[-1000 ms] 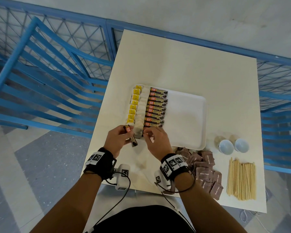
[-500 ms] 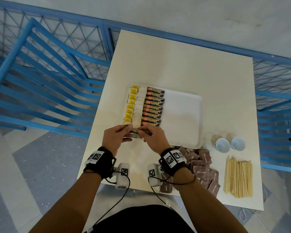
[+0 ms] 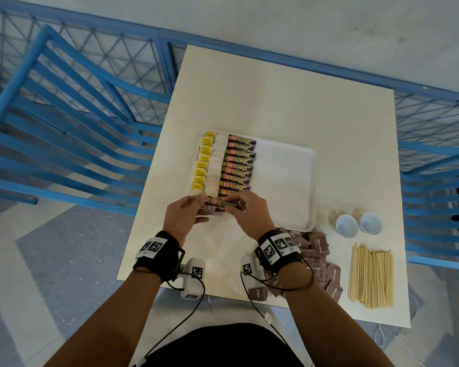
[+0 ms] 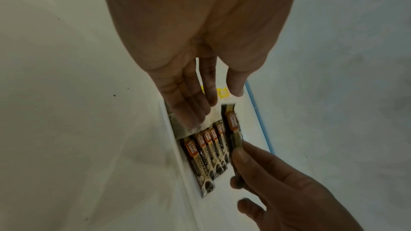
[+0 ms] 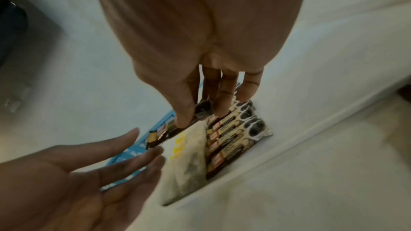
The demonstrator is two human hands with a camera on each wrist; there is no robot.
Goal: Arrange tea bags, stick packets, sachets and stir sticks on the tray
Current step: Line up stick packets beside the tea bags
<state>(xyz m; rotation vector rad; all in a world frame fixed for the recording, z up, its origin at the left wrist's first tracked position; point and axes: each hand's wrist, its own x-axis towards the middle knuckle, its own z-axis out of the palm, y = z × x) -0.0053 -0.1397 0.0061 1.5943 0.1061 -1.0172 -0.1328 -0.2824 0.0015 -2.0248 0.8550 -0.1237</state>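
Note:
A white tray [image 3: 284,181] holds a column of yellow-tagged tea bags [image 3: 210,165] along its left side, with a row of brown stick packets [image 3: 239,165] beside them. At the tray's near-left corner, my right hand [image 3: 239,205] pinches one stick packet [image 3: 221,202] by its right end, level and just above the near end of the row. The right wrist view shows thumb and fingers on that packet [image 5: 164,132]. My left hand [image 3: 203,205] hovers at the packet's other end with straight fingers [image 4: 189,110], holding nothing.
Brown sachets [image 3: 318,250] lie piled on the table [image 3: 276,102] near my right wrist. A bundle of wooden stir sticks [image 3: 370,276] lies at the near right, with two white cups [image 3: 346,226] behind it. Blue railings [image 3: 64,144] flank the table.
The stick packet went from tilted in my left hand to level between both hands, then forward to the row's near end. My left hand has released it; the right still pinches it.

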